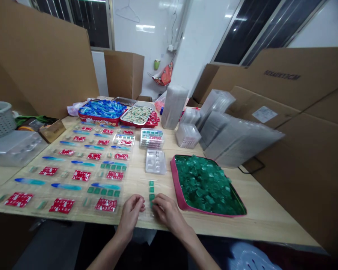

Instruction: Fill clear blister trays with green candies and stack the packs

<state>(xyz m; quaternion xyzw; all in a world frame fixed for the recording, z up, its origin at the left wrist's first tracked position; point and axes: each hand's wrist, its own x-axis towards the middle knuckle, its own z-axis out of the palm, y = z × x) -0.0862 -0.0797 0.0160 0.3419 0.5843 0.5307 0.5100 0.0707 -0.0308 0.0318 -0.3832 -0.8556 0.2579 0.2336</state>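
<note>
A clear plastic tray [145,187] lies by the table's front edge, with a column of small green square pieces [151,189] along it. My right hand [166,210] is at the column's near end, its fingers closed on a green square piece partly hidden by the fingertips. On the tray's left side, my left hand [132,210] has its fingers curled together; whatever they hold, if anything, is hidden. Many more green squares fill a pink-rimmed tin [181,198] to the right of my right hand.
Rows of clear trays at left hold blue pen-like sticks [66,186], red patterned packets [62,205] and small pale pieces. Filled trays are stacked [152,138] behind an empty tray [155,162]. Further back stand a blue-filled tin [99,119], plastic tray stacks [174,107] and cardboard boxes [304,150].
</note>
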